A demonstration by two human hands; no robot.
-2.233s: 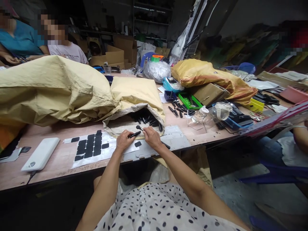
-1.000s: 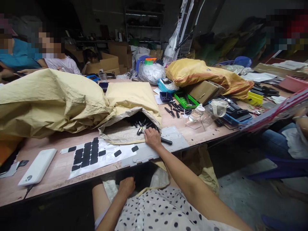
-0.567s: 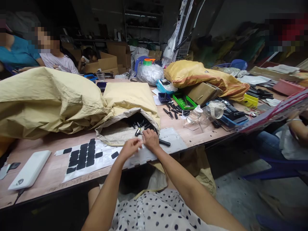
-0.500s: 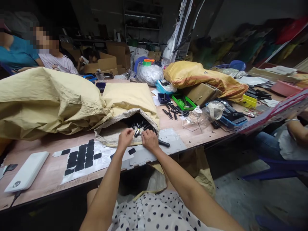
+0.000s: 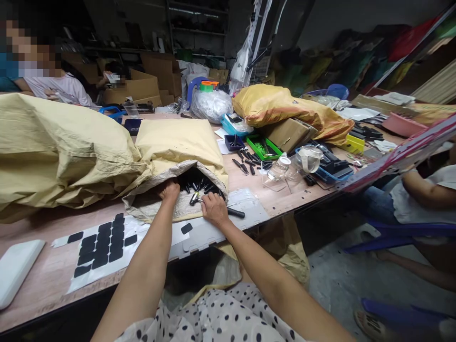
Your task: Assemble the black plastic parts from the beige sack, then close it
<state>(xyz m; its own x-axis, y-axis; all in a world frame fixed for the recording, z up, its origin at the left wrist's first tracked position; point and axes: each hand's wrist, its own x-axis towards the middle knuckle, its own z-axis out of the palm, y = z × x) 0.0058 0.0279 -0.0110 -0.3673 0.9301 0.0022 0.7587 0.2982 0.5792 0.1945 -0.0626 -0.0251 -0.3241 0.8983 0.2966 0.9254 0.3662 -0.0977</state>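
Observation:
A cream woven sack [image 5: 181,135] lies on the table with its mouth towards me, and many small black parts [image 5: 199,180] show inside. My left hand [image 5: 170,189] reaches into the left side of the mouth; its fingertips are hidden in shadow. At the right of the opening, my right hand [image 5: 214,209] is closed around the shaft of a small hammer [image 5: 236,213]. The hammer's metal head points left over the sack's lower lip, while its black grip sticks out to the right.
Left of my arms, black rounded stickers [image 5: 103,242] lie on a white sheet beside a white power bank [image 5: 19,270]. A large sack [image 5: 57,152] stands behind them. To the right are a green tray [image 5: 264,148], clear jugs [image 5: 281,168] and loose black parts. Other people sit nearby.
My left hand has gone from beside the hammer head leftward into the sack mouth. My right hand stays on the hammer. The whole view has shifted slightly.

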